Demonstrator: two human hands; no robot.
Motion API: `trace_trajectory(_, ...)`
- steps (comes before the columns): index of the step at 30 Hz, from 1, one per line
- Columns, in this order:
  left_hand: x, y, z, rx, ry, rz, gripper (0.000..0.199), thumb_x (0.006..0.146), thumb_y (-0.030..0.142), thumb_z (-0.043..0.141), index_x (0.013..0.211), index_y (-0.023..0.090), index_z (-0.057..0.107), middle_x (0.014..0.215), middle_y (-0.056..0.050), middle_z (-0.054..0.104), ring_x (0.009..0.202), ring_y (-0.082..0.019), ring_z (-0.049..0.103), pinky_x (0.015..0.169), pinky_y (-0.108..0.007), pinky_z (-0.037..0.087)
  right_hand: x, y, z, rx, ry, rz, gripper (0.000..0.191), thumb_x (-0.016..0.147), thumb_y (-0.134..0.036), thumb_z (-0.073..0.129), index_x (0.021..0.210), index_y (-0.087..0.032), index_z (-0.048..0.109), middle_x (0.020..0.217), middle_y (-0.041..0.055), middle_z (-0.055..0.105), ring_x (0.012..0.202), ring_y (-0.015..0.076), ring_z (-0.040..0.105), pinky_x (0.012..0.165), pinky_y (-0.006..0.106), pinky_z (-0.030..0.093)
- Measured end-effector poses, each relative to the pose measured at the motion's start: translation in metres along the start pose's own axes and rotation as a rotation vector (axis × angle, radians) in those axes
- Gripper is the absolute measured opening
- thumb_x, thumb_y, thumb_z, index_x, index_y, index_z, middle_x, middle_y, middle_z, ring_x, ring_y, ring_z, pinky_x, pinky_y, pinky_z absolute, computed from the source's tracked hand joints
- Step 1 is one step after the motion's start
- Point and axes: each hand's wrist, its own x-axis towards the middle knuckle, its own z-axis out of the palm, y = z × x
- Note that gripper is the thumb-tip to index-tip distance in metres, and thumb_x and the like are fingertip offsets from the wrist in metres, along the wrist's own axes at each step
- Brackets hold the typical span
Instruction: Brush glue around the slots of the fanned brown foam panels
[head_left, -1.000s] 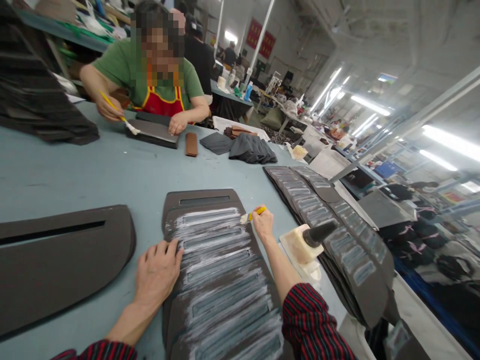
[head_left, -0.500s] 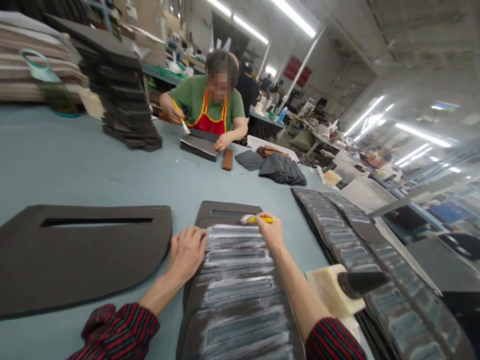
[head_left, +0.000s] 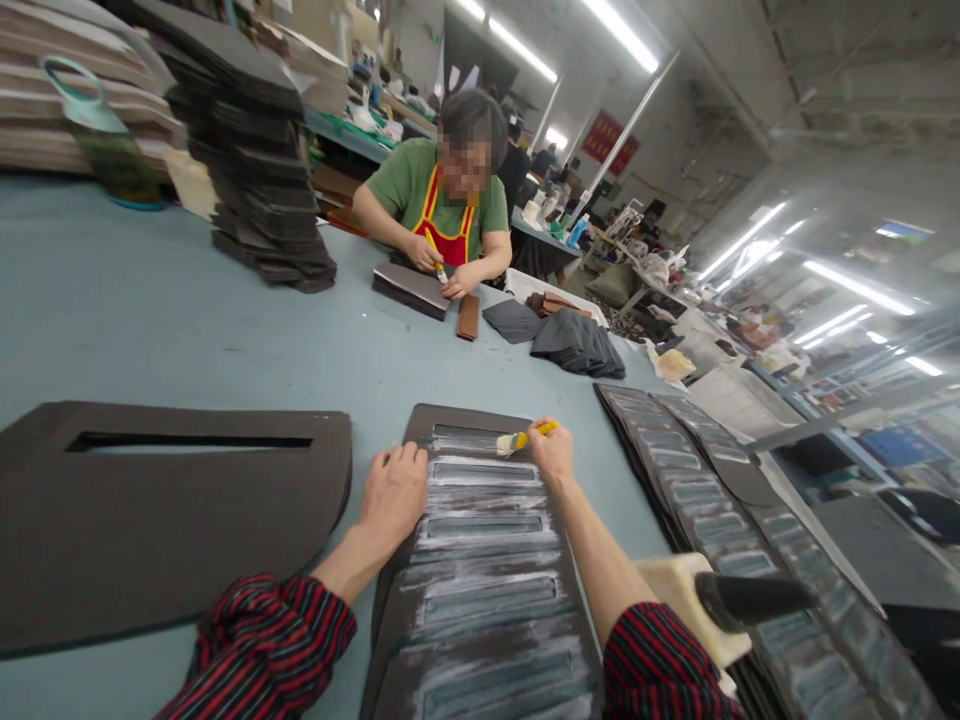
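A row of overlapping dark panels [head_left: 487, 555] with rectangular slots lies before me, whitish streaks smeared around the slots. My right hand [head_left: 552, 452] is closed on a yellow-handled brush [head_left: 520, 439], its pale bristles at the slot of the farthest panel. On the left edge of the panels rests my left hand [head_left: 397, 487], its fingers bent and close together, the fingertips on the edge. Whether it pinches a panel is hard to see. Left of it lies a large dark panel stack [head_left: 195, 510] with one long slot.
Streaked panels [head_left: 697, 480] lie at right, beside a cream block-shaped container [head_left: 675, 590] with a black handle [head_left: 754, 600]. Across the table a person in a red apron [head_left: 448, 240] brushes a small stack. A tall dark stack [head_left: 259, 170] and a bottle [head_left: 112, 150] stand back left.
My right hand and the brush have moved to the farthest slot, which now has whitish streaks. My left hand has shifted slightly up and right. The other person's brush is lower, near their other hand.
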Motion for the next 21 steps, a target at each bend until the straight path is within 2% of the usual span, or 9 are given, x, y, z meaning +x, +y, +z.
trace_trajectory(3, 0.001, 0.0, 0.001, 0.015, -0.001, 0.008, 0.025, 0.088, 0.015, 0.037, 0.095, 0.015, 0.062, 0.095, -0.013, 0.059, 0.094, -0.027, 0.054, 0.084, -0.041, 0.037, -0.009, -0.014, 0.0, -0.111, 0.054, -0.092, 0.017, 0.069, -0.025, 0.048, 0.073, -0.021, 0.064, 0.06, -0.0014, 0.059, 0.059, 0.0132, 0.05, 0.06, 0.023, 0.036)
trace_trajectory(5, 0.001, 0.0, 0.001, 0.023, -0.002, 0.025, 0.026, 0.089, 0.017, 0.037, 0.097, 0.015, 0.062, 0.094, -0.013, 0.06, 0.094, -0.027, 0.054, 0.084, -0.041, 0.037, -0.021, -0.026, 0.012, 0.009, -0.045, -0.203, 0.019, 0.072, -0.029, 0.049, 0.077, -0.022, 0.066, 0.061, -0.0031, 0.059, 0.057, 0.012, 0.049, 0.059, 0.022, 0.037)
trace_trajectory(7, 0.001, -0.001, 0.0, 0.029, -0.004, 0.042, 0.026, 0.089, 0.019, 0.038, 0.1, 0.015, 0.062, 0.094, -0.013, 0.06, 0.095, -0.027, 0.054, 0.084, -0.041, 0.037, -0.026, -0.028, 0.022, 0.155, -0.17, -0.255, 0.02, 0.072, -0.033, 0.051, 0.078, -0.022, 0.066, 0.061, -0.0047, 0.059, 0.056, 0.011, 0.049, 0.057, 0.021, 0.037)
trace_trajectory(9, 0.001, -0.001, 0.0, 0.04, -0.007, 0.05, 0.027, 0.089, 0.021, 0.039, 0.102, 0.015, 0.061, 0.095, -0.012, 0.06, 0.095, -0.028, 0.054, 0.085, -0.041, 0.037, -0.021, -0.012, 0.02, 0.212, -0.185, -0.176, 0.02, 0.068, -0.034, 0.052, 0.074, -0.021, 0.066, 0.059, -0.005, 0.059, 0.056, 0.0111, 0.05, 0.056, 0.02, 0.037)
trace_trajectory(12, 0.001, 0.0, 0.0, 0.06, -0.011, 0.047, 0.026, 0.089, 0.022, 0.039, 0.101, 0.015, 0.061, 0.095, -0.012, 0.061, 0.094, -0.027, 0.054, 0.085, -0.041, 0.037, -0.002, 0.027, -0.006, 0.129, -0.003, 0.028, 0.02, 0.064, -0.031, 0.05, 0.068, -0.019, 0.065, 0.056, -0.0038, 0.059, 0.056, 0.0124, 0.051, 0.056, 0.021, 0.038)
trace_trajectory(14, 0.002, 0.0, 0.001, 0.068, -0.006, 0.043, 0.027, 0.089, 0.022, 0.039, 0.101, 0.015, 0.061, 0.096, -0.012, 0.061, 0.094, -0.027, 0.054, 0.084, -0.041, 0.037, 0.008, 0.045, -0.025, 0.056, 0.083, 0.072, 0.019, 0.062, -0.03, 0.049, 0.066, -0.019, 0.064, 0.057, -0.0027, 0.06, 0.057, 0.013, 0.052, 0.058, 0.022, 0.039)
trace_trajectory(17, 0.001, 0.001, 0.003, 0.075, 0.004, 0.041, 0.03, 0.09, 0.023, 0.036, 0.105, 0.014, 0.06, 0.096, -0.013, 0.061, 0.093, -0.028, 0.054, 0.082, -0.041, 0.037, 0.01, 0.052, -0.036, 0.053, 0.086, 0.012, 0.021, 0.064, -0.031, 0.048, 0.07, -0.02, 0.065, 0.059, -0.003, 0.061, 0.057, 0.0127, 0.052, 0.058, 0.022, 0.038)
trace_trajectory(21, 0.0, 0.001, 0.004, 0.068, 0.002, 0.047, 0.031, 0.091, 0.023, 0.035, 0.106, 0.014, 0.06, 0.096, -0.012, 0.061, 0.092, -0.027, 0.054, 0.082, -0.041, 0.037, 0.005, 0.048, -0.032, 0.04, 0.066, 0.045, 0.021, 0.064, -0.032, 0.048, 0.07, -0.02, 0.064, 0.056, -0.0035, 0.058, 0.055, 0.0126, 0.05, 0.058, 0.022, 0.037)
